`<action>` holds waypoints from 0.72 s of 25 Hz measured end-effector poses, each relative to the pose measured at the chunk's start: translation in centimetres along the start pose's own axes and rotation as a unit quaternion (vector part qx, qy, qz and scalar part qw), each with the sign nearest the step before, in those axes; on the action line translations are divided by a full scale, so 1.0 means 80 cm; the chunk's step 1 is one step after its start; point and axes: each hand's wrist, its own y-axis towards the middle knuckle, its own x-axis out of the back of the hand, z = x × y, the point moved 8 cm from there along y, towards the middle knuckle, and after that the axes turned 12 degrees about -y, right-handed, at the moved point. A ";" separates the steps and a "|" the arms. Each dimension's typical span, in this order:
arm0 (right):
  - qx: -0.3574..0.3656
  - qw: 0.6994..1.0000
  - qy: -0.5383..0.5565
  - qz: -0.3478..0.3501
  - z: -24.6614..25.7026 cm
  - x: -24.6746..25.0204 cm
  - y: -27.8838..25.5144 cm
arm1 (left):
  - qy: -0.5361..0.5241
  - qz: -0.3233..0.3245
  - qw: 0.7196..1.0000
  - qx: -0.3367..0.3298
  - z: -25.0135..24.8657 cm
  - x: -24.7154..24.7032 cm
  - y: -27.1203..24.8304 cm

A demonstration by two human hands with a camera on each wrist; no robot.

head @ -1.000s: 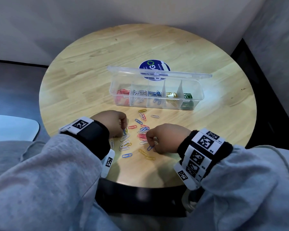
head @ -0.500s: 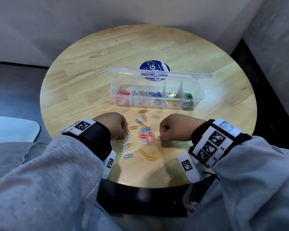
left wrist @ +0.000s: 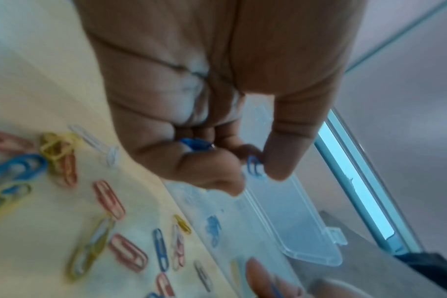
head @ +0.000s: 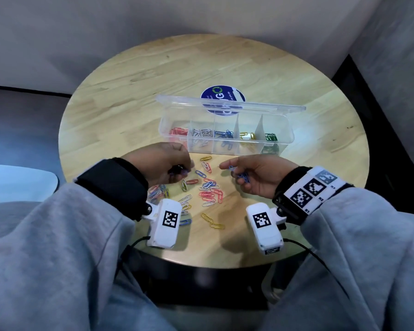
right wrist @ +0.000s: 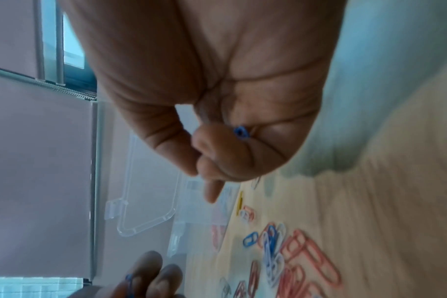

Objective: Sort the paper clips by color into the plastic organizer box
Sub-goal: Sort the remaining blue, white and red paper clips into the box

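Note:
A clear plastic organizer box [head: 289,130] stands open on the round wooden table [head: 129,96], holding red, white, blue, yellow and green clips in separate compartments. Loose mixed clips [head: 209,191] lie in front of it. My left hand [head: 167,163] is lifted above the pile with its fingers curled round blue paper clips [left wrist: 195,144], and one more is pinched at the thumb [left wrist: 254,166]. My right hand [head: 246,174] is raised palm up and grips several blue clips [head: 243,176], of which one end shows in the wrist view [right wrist: 240,132].
The box's clear lid [head: 230,106] stands up behind it, over a blue round sticker [head: 222,95]. A pale chair seat [head: 14,182] sits left of the table. Bare wood lies left, right and behind the box.
Both hands have lifted off the clip pile and moved toward the box. The right hand has turned palm up with blue clips in it.

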 end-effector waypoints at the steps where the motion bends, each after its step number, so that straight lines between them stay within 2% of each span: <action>1: -0.006 1.000 0.014 0.004 -0.001 -0.001 0.001 | -0.059 -0.005 0.998 0.001 -0.001 0.000 -0.002; 3: -0.016 0.999 0.029 -0.006 -0.003 -0.003 0.001 | -0.122 -0.017 0.992 0.006 -0.002 0.002 -0.002; 6: -0.013 0.999 -0.011 -0.039 0.000 -0.005 0.001 | -0.138 -0.019 0.990 0.022 0.002 0.002 0.002; 8: 0.009 0.989 -0.131 -0.063 0.007 -0.006 -0.001 | -0.124 -0.006 0.992 0.035 0.006 -0.003 0.008; 9: 0.029 0.967 -0.240 -0.076 0.014 -0.008 -0.004 | -0.096 -0.004 0.995 0.033 0.006 -0.004 0.013; 11: 0.077 0.889 -0.442 -0.089 0.028 -0.018 -0.008 | 0.043 -0.016 0.999 0.000 0.002 -0.005 0.024; 12: 0.099 0.858 -0.497 -0.088 0.032 -0.026 -0.008 | 0.150 -0.025 0.988 -0.022 -0.003 -0.005 0.028; 14: 0.109 0.829 -0.542 -0.086 0.032 -0.036 -0.004 | 0.347 -0.038 0.935 -0.064 -0.011 -0.011 0.031; 15: 0.106 0.820 -0.556 -0.090 0.032 -0.038 -0.002 | 0.399 -0.040 0.914 -0.068 -0.010 -0.013 0.032; 18: 0.080 0.799 -0.590 -0.079 0.026 -0.038 0.004 | 0.442 -0.032 0.895 -0.057 -0.001 -0.018 0.033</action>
